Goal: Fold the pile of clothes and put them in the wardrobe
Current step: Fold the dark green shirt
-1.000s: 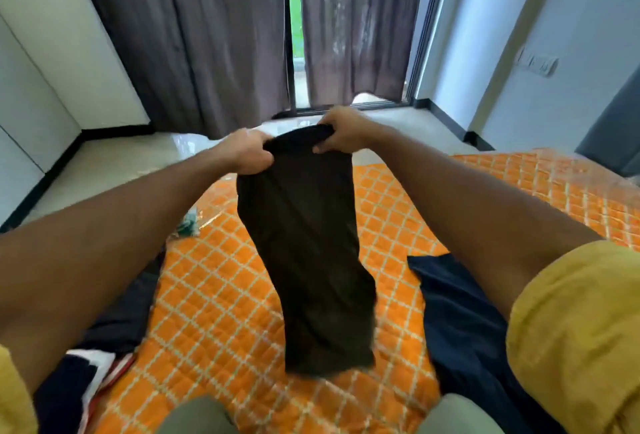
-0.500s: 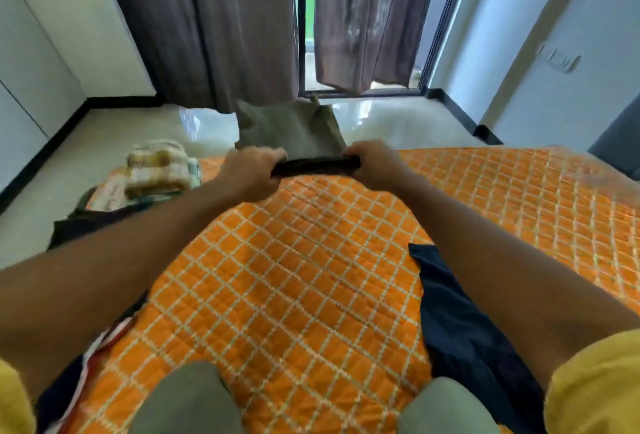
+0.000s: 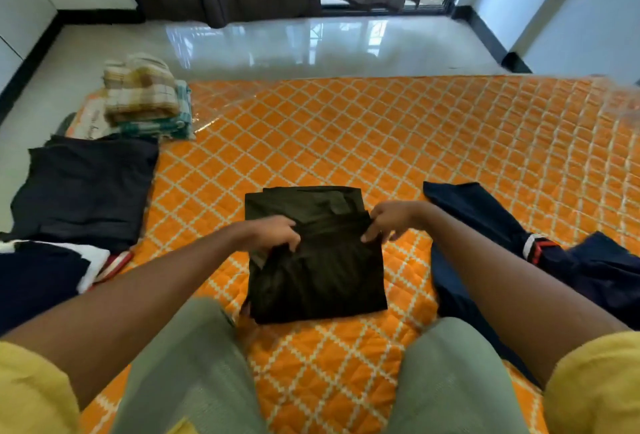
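Observation:
A dark olive-black garment [image 3: 322,274] lies folded into a rough rectangle on the orange quilted mattress [image 3: 346,143], just in front of my knees. My left hand [image 3: 273,233] rests on its left part with the fingers curled down into the cloth. My right hand [image 3: 389,219] pinches the garment's right edge near the fold. A crumpled navy garment [image 3: 491,226] with a red and white trim lies to the right.
A flat dark folded garment [image 3: 86,191] lies at the mattress's left edge, with navy and white clothes [image 3: 45,274] nearer me. A stack of checked folded cloths [image 3: 145,98] sits at the far left corner. Glossy floor, curtains and a glass door lie beyond.
The dark garment hung from both hands, was swung up and outward, and now lies folded on the mattress near my knees. Both hands came down with it. My view tilted downward.

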